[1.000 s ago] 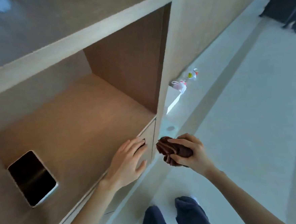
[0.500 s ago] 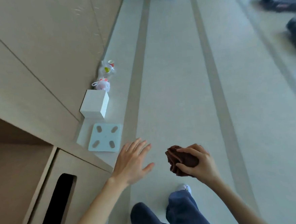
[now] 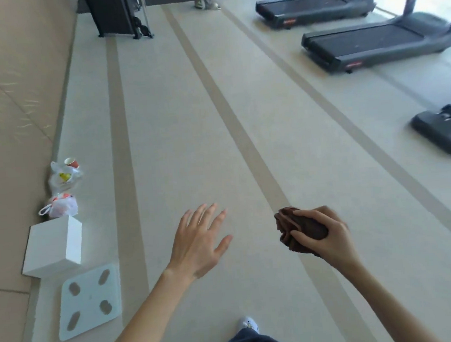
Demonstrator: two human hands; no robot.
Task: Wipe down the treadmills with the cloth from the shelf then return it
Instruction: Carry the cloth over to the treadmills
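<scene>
Brown cloth (image 3: 292, 227), count one, bunched into a wad. I grip it in my right hand (image 3: 327, 233), fingers and thumb curled round it. It is in the air above the floor (image 3: 175, 121) and touches nothing else.

To its left and apart from it is my left hand (image 3: 197, 242). It holds nothing, with fingers straight and spread, palm down.

Below: one white shoe (image 3: 248, 324).

Along the tan wall (image 3: 4, 79) at left, near to far:
- one white scale (image 3: 89, 300), flat on the floor, four grey pads
- one white box (image 3: 53, 244) just beyond it
- two plastic bags, the first bag (image 3: 61, 206) and the second bag (image 3: 63, 178)
- one red paper cup (image 3: 71, 163)

Far right, two treadmills side by side: nearer treadmill (image 3: 370, 43) and farther treadmill (image 3: 311, 7). Both are well apart from the cloth.

One dark machine base (image 3: 443, 131) sits at the right edge, blurred, type unclear.
</scene>
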